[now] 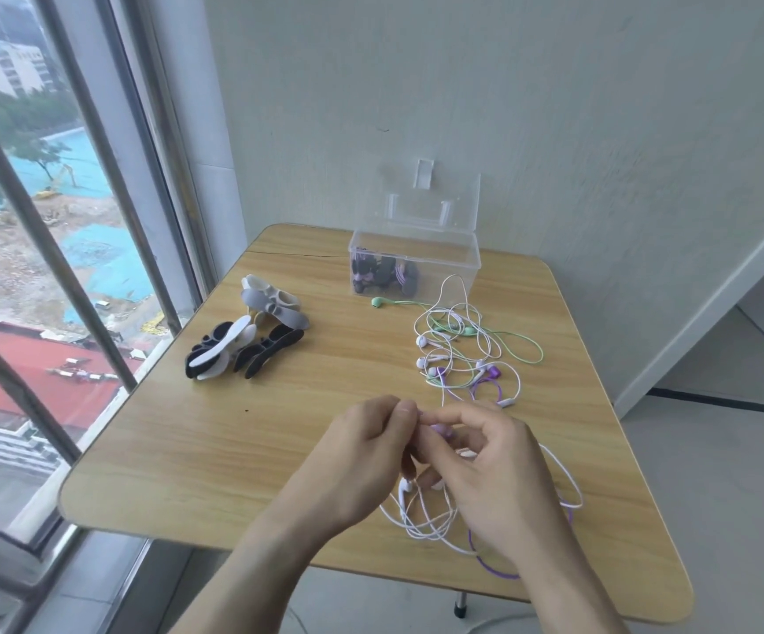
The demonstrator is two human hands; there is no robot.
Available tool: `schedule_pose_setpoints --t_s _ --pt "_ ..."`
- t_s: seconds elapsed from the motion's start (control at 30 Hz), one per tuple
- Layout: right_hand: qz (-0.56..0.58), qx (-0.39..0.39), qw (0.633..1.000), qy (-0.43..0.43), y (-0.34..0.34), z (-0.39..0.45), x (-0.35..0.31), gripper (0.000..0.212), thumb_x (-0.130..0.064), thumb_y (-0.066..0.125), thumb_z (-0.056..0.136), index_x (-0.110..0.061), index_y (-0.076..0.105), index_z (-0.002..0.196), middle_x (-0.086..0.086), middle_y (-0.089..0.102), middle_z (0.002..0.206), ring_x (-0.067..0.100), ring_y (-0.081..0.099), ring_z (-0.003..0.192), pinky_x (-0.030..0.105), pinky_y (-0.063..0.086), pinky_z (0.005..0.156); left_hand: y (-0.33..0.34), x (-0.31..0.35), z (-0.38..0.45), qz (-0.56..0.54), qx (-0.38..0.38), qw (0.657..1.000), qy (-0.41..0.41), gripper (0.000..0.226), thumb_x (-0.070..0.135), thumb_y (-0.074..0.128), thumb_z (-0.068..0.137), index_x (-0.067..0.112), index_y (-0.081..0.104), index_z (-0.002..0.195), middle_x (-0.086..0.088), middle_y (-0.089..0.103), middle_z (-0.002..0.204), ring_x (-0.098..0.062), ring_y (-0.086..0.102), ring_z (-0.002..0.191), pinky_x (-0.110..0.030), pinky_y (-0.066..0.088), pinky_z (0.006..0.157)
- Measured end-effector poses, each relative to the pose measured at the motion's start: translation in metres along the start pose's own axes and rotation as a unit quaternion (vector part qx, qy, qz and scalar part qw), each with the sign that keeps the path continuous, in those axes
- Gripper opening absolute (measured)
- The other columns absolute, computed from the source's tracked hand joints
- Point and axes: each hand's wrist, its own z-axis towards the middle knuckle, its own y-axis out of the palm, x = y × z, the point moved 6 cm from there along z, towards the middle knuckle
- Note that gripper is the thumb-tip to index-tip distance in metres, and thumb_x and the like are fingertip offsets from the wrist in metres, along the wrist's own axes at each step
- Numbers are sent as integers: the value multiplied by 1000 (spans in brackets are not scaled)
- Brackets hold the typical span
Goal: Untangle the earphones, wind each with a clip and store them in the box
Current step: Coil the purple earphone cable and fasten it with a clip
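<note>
Wooden table (188, 450), two hands pinching earphones (435, 519)

Low in the frame, the left hand (366, 455) and right hand (494, 469) pinch a purple-and-white earphone cord (421, 519) above the wooden table (188, 450). Tangled earphones (462, 354) lie centre-right, winder clips (252, 340) centre-left, and the open clear box (416, 263) behind.

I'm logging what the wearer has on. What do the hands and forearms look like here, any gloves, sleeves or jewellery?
Both the left hand and the right hand are bare: no gloves, rings or watch visible. Forearms show no sleeves down to the frame edge.
</note>
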Motion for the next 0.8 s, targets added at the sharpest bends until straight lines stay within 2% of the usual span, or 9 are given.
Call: schedule_pose_setpoints --t_s 0.07,0.17,0.3,0.37,0.43,0.5,0.63,0.7,0.8 --pt "33 5 999 2 -2 1 1 11 -10 75 87 -21 76 90 4 70 77 27 72 56 39 60 61 1 3 0 -17 -10 1000 -3 41 25 40 106 8 59 74 6 60 60 -9 52 57 -17 39 56" --pt "82 9 997 10 -5 2 1 19 -7 78 83 -18 72 97 -3 69 74 23 69 54 31 54 53 6 3 1 -81 -37 995 -39 41 23 39 107 8 58 74 4 50 60 -16 44 60 -21 37 58" --pt "16 1 999 -30 -8 4 0 19 -26 84 80 -30 73 96 -2 69 74 22 61 54 29 51 58 7 2 -2 -195 -88 973 -91 42 18 38 105 11 61 71 -7 41 63 -19 33 57 -25 25 50" --pt "3 -24 998 -50 -7 5 -2 24 -43 82 77 -35 74 98 -2 69 82 23 67 65 32 56 64 6 8 -5 -224 -128 962 -85 31 15 40 100 10 51 72 -6 38 61 -19 28 55 -27 19 48" --pt "32 -75 995 -63 0 4 -4 26 -49 77 80 -33 75 102 0 69 93 23 72 76 37 59 69 5 11 -8 -236 -162 955 -76 23 15 47 91 12 49 68 -5 38 61 -19 28 55 -26 19 47" --pt "72 -119 989 -59 6 2 -7 25 -43 71 89 -24 75 105 4 71 80 26 74 70 32 58 69 7 11 -10 -249 -188 947 -72 17 20 52 83 13 54 67 -6 42 63 -18 34 56 -24 23 46" --pt "97 -126 985 -66 7 1 -11 27 -36 63 92 -13 72 104 6 61 57 28 69 55 30 53 64 9 5 -10 -305 -247 917 -72 18 19 53 88 3 60 86 -13 57 77 -19 50 62 -23 33 48" --pt "118 -133 981 -73 7 1 -14 30 -36 61 95 -9 70 106 4 61 60 28 67 56 31 52 64 8 6 -11 -324 -274 904 -56 14 14 54 93 4 63 94 -12 58 84 -15 52 66 -18 34 47" --pt "110 -144 980 -81 8 1 -16 27 -30 56 99 -8 70 105 5 67 70 27 68 60 29 51 65 4 7 -11 -291 -272 917 -20 17 10 59 94 -1 64 106 -12 59 88 -11 49 65 -14 31 46"
